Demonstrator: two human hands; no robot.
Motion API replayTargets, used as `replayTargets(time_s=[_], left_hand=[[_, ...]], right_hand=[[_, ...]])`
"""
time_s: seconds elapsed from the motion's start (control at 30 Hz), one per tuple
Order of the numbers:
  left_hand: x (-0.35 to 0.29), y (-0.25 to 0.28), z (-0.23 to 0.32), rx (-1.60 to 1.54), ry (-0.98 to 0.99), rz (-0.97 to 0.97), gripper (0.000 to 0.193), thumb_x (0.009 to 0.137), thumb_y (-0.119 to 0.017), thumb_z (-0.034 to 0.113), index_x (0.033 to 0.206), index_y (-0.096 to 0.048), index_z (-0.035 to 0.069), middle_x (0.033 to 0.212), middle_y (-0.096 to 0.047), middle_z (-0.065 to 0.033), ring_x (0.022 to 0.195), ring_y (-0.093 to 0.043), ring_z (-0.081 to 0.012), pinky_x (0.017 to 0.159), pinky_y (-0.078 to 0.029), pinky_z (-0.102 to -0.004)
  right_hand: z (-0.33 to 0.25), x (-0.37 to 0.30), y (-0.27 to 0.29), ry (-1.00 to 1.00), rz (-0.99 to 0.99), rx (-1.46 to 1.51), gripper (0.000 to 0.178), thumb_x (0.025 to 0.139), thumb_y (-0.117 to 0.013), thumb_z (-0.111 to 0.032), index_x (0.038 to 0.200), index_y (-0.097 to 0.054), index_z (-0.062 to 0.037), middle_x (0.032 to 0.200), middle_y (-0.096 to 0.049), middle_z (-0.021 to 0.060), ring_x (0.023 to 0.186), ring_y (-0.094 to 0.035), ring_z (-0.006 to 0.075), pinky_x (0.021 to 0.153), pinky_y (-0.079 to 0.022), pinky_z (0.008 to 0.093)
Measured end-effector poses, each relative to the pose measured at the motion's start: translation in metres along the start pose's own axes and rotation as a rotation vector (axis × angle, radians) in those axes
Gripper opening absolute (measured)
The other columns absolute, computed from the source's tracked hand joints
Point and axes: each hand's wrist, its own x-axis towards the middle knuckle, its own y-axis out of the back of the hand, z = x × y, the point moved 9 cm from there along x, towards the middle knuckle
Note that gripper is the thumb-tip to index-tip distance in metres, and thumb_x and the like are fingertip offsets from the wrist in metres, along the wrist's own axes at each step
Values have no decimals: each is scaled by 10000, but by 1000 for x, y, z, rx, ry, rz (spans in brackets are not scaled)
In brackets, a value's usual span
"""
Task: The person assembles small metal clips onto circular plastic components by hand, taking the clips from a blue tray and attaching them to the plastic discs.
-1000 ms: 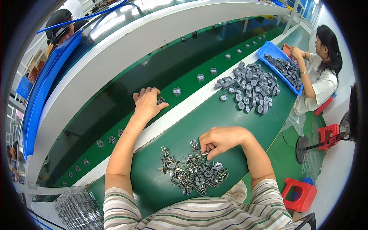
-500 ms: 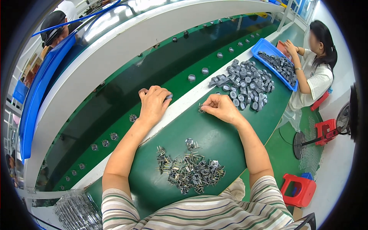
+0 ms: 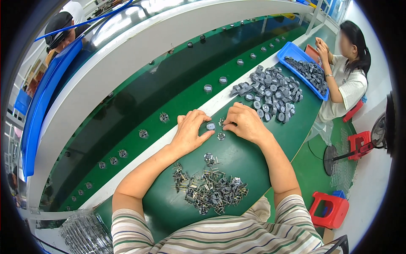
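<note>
My left hand (image 3: 190, 129) is over the near edge of the green worktable, thumb and fingers closed around a grey round housing (image 3: 210, 125) with a pale face. Close beside it, my right hand (image 3: 246, 123) pinches a small circuit board (image 3: 220, 122), partly hidden by the fingers. Another small round circuit board (image 3: 221, 136) sits just below the right fingertips. Nearer my body lies a heap of small circuit boards with metal pins (image 3: 211, 188). Beyond my right hand spreads a pile of grey round housings (image 3: 275, 95).
A green conveyor belt (image 3: 186, 95) carries spaced boards and housings, bordered by a white rail (image 3: 139, 167). At the right, a blue tray (image 3: 318, 91) holds more housings, with a co-worker (image 3: 349, 76) beside it. Red stools (image 3: 330, 210) and a fan (image 3: 378, 127) stand right.
My left hand has come back from the belt to the table with the grey housing. A circuit board now shows on the belt where that hand was. Belt parts have shifted left and nearer.
</note>
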Motion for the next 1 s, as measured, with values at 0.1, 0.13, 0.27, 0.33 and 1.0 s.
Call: replayTargets(time_s=[0.1,0.13,0.27,0.33,1.0], left_hand=[[-1,-3,-1,-5,3,-17,368,823,-853,208,1131,-685,97,1134,-613,-40,1123,-581,-218,928,-336,-383],[-1,-5,-2,-6,3,-18,368,823,-853,208,1131,-685,97,1134,-613,-40,1123,-581,-218,928,-336,-383],[0,-7,-3,-33,-3,-8,338,820,-857,209,1097,-699,95,1122,-611,-38,1097,-582,-217,924,-337,-382],[0,-7,-4,-43,1,-10,337,819,-859,210,1094,-701,94,1118,-611,-38,1091,-583,-215,923,-339,-381],[6,14,-29,-13,87,94,315,762,-874,251,1005,-737,104,1084,-660,-36,1084,-608,-236,944,-357,-414]], right_hand=[[2,4,6,-44,14,58,144,789,-853,-158,830,-741,-77,821,-649,23,879,-615,237,788,-487,388],[8,5,10,-104,60,99,136,797,-848,-158,836,-742,-83,820,-648,21,879,-614,237,809,-474,385],[9,5,-7,-39,104,26,122,813,-842,-157,858,-750,-91,841,-664,23,893,-618,237,830,-464,364],[17,7,-13,-97,111,181,117,815,-834,-159,869,-755,-90,893,-695,38,962,-628,250,867,-466,371],[23,1,-35,-390,-194,465,206,884,-802,-186,1029,-755,-46,939,-720,78,1004,-649,215,858,-530,398]])
